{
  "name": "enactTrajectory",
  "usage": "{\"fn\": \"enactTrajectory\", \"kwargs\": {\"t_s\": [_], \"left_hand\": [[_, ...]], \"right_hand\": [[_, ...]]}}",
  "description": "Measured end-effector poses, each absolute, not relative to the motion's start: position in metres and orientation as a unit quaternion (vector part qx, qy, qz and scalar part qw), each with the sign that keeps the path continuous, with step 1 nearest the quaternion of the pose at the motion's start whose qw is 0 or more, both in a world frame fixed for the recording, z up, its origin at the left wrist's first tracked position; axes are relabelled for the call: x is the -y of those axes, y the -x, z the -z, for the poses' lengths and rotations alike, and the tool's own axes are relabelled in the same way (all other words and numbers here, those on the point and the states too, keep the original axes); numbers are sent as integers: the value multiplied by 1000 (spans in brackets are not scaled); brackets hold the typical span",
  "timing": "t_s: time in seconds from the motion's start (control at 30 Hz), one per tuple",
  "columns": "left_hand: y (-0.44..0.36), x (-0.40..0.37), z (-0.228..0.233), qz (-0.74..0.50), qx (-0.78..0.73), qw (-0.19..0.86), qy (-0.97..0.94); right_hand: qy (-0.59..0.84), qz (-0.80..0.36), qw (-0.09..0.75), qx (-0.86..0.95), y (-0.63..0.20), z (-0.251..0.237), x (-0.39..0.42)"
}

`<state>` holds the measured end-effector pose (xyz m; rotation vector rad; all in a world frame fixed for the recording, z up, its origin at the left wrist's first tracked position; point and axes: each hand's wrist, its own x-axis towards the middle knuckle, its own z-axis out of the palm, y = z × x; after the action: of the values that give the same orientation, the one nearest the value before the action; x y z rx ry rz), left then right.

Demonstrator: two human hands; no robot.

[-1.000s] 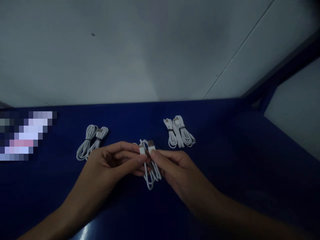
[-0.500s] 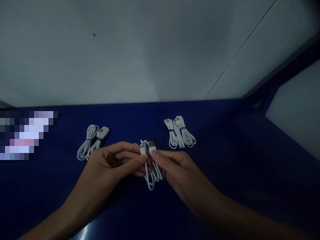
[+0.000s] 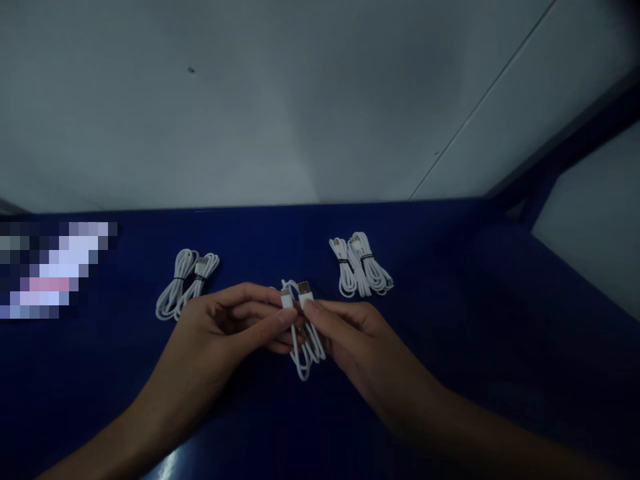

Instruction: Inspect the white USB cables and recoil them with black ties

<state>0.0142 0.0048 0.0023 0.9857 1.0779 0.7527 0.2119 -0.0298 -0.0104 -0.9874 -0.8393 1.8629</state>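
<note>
A loose white cable [image 3: 306, 347] is being held above a dark blue surface [image 3: 450, 320], in dim light, by two bare hands meeting near the middle of the view; the left hand [image 3: 235, 327] is being closed in a pinch on one white plug [image 3: 286, 300], thumb below and fingertips [image 3: 260, 291] above; the right hand [image 3: 350, 333] is being closed in a like pinch on the other plug [image 3: 305, 293], whose metal end is being pointed away from the person; the two plugs are being kept side by side, just touching or very nearly so; which of the two cannot be told; the rest of the cable is being left to hang in loose loops between and below the two hands, down to the surface or just above it. A coiled white cable bundle [image 3: 186, 283], tied with a dark band, is lying on the surface beyond the left hand, near it; a second tied bundle [image 3: 361, 265] is lying beyond the right hand, a little farther off; a blurred, pixelated patch [image 3: 53, 270] is being shown at the left edge; a pale grey wall [image 3: 300, 100] is rising behind the surface.
</note>
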Motion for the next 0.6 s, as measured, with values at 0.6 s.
{"fn": "enactTrajectory", "kwargs": {"t_s": [0.6], "left_hand": [[-15,-7,-1,-331,-474,683,-446]], "right_hand": [[383,-745,430,338,-213,12,30]]}}
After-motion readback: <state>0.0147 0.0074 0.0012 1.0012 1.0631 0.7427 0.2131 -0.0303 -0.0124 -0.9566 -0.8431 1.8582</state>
